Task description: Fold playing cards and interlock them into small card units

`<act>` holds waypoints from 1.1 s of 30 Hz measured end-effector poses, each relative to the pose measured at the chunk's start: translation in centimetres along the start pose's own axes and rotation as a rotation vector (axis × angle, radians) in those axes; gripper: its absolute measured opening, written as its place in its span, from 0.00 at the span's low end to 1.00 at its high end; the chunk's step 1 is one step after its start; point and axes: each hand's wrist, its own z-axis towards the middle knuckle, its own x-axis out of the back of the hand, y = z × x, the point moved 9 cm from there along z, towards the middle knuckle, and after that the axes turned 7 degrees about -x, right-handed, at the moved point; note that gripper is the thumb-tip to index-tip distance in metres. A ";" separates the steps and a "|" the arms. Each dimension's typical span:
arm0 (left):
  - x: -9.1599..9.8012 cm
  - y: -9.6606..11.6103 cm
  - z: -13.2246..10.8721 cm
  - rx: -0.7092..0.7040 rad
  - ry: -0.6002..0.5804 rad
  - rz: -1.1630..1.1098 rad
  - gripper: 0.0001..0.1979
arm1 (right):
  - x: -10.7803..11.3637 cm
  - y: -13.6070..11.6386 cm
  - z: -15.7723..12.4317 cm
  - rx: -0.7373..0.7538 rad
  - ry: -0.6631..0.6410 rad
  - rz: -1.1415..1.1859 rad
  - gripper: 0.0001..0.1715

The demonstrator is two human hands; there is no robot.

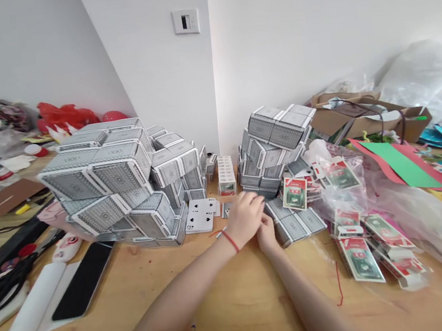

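Observation:
My left hand (245, 215), with a red string at its wrist, is over the table's middle, its fingers curled and touching my right hand (266, 231). Whatever lies between the two hands is hidden. Grey-backed card blocks (290, 221) lie flat just right of my right hand. Behind them rises a stack of card blocks (272, 150). A larger stack of card blocks (119, 174) stands on the left. Between the stacks sit loose face-up cards (200, 216) and a row of small card boxes (226, 175).
On the wooden table (224, 307), a black phone (84, 280) and black scissors (5, 281) lie left. Red and green card boxes (361, 259), plastic wrap and coloured paper (403, 162) crowd the right. A cardboard box (366, 117) stands behind them.

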 end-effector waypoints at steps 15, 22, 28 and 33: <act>-1.2 -6.1 -12.0 0.391 -0.005 -0.146 0.24 | -0.1 -0.5 -0.6 0.010 0.122 -0.044 0.17; 0.8 -5.8 -11.7 0.331 0.150 -0.246 0.23 | -4.3 1.1 -1.7 -0.183 -0.282 -0.040 0.19; 0.9 -5.5 -11.7 0.306 0.154 -0.367 0.24 | -7.1 2.7 -3.8 -0.502 -0.626 0.286 0.17; 0.9 -5.6 -11.7 0.318 0.142 -0.366 0.27 | -7.2 1.3 -4.2 -0.495 -0.666 0.319 0.17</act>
